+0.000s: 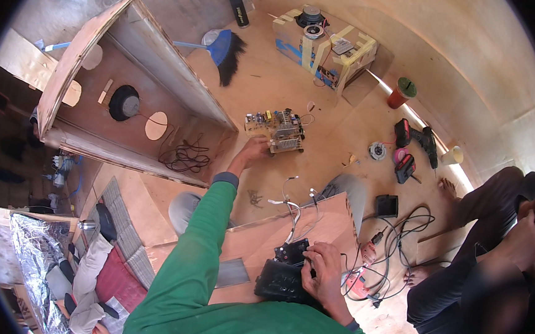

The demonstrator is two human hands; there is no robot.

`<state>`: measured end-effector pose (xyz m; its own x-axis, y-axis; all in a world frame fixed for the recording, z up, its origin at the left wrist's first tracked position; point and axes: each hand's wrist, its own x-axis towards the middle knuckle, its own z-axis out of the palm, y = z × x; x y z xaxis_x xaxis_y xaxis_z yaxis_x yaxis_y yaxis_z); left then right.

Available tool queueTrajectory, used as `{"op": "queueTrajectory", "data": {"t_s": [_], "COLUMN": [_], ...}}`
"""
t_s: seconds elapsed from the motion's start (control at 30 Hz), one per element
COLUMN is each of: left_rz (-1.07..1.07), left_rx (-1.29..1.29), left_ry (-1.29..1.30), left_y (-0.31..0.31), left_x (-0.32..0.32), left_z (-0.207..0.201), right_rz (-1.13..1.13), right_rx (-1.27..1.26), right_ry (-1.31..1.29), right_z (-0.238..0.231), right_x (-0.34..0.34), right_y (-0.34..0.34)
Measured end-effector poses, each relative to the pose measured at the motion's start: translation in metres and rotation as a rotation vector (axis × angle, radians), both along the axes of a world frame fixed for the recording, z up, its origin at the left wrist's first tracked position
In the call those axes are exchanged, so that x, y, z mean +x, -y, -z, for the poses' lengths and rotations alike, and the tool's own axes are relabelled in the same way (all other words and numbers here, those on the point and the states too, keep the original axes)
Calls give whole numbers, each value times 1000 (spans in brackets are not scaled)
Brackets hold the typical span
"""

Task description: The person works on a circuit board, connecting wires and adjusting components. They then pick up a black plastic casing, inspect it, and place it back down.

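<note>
My left hand (253,150), on a green-sleeved arm, reaches out over the floor, its fingers touching the near edge of a circuit board assembly (279,130) with small components and a metal heat sink. My right hand (322,267) rests on a black electronic module (281,276) lying on a plywood panel (256,241); the fingers curl over its top edge. White and grey wires (293,203) rise from the module.
A large open plywood speaker box (130,89) with a black speaker and coiled cable lies at left. A blue broom (223,49), a taped box of parts (326,44), drill batteries (404,158), tangled cables (399,232) and a seated person (491,245) lie around.
</note>
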<state>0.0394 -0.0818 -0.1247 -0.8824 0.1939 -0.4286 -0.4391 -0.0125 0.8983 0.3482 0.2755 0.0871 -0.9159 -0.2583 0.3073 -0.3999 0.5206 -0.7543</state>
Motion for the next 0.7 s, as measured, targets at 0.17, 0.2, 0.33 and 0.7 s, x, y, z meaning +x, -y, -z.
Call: {"op": "queueTrajectory", "data": {"t_s": [0.17,0.2,0.33,0.7], "left_rz": [2,-8,537,-296], "left_rx": [132,157,-857,-439], "left_ry": [98,115,-660,247], "left_y": [12,16,29,-32], "left_x": [0,-1,-6,-13], "left_z": [18,24,47,-3], "right_rz": [-94,-107,-75,373], "right_rx": [113,150,189,-173], "right_ry": [30,35,121,566], "right_z": [-14,-17,-17,3], "right_x": [14,18,37,83], "right_y": [-9,-10,-17,-38]}}
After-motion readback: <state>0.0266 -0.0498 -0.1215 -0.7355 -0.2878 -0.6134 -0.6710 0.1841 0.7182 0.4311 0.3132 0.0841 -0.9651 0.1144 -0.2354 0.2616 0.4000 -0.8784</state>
